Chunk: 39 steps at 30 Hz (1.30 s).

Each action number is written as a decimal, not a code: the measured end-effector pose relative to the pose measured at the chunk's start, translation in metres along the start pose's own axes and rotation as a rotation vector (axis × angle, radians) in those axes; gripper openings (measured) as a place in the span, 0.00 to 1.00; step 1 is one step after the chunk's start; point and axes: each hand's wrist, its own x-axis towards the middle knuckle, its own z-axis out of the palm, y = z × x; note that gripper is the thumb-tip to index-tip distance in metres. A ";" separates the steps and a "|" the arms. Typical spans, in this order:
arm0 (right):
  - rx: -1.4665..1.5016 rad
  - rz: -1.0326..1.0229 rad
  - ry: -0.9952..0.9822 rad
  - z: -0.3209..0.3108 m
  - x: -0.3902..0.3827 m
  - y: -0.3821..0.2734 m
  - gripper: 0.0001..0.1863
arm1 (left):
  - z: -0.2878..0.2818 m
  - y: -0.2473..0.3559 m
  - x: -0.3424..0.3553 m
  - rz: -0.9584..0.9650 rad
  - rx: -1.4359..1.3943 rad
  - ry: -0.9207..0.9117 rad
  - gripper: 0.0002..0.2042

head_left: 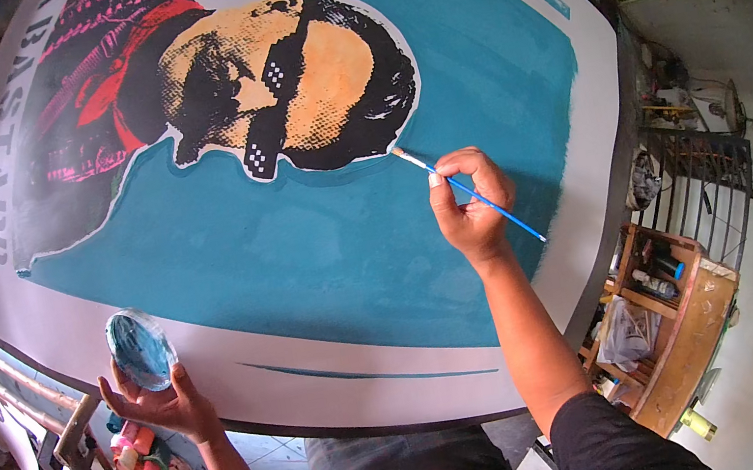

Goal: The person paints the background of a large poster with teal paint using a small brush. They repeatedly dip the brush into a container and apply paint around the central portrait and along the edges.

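Right fingers [444, 202] pinch one brush [508, 216] beside one portrait [334, 73]; left fingers [182, 379] hold one dish [143, 350]; rightward, one wooden cabinet [697, 336].

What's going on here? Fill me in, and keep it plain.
A large picture is being worked on with a brush and paint. The right hand grips a thin blue brush, its tip at the edge of the portrait; whether the bristles touch is hard to tell. The left hand holds up a small dish smeared with blue paint, over the near left edge. Teal surrounds much of the portrait, and a pale border runs along the near side.
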 end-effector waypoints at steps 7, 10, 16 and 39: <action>-0.006 -0.002 -0.001 0.002 0.000 0.000 0.06 | -0.001 0.002 0.001 -0.020 0.003 0.005 0.47; -0.032 0.022 0.003 0.001 0.001 -0.001 0.06 | 0.000 0.003 0.001 -0.022 -0.006 0.006 0.47; -0.013 0.028 0.023 0.001 0.000 0.000 0.06 | 0.000 0.002 0.001 -0.009 -0.004 0.008 0.46; -0.015 0.031 0.009 0.002 -0.001 0.000 0.06 | -0.001 0.001 0.001 -0.034 0.000 0.007 0.46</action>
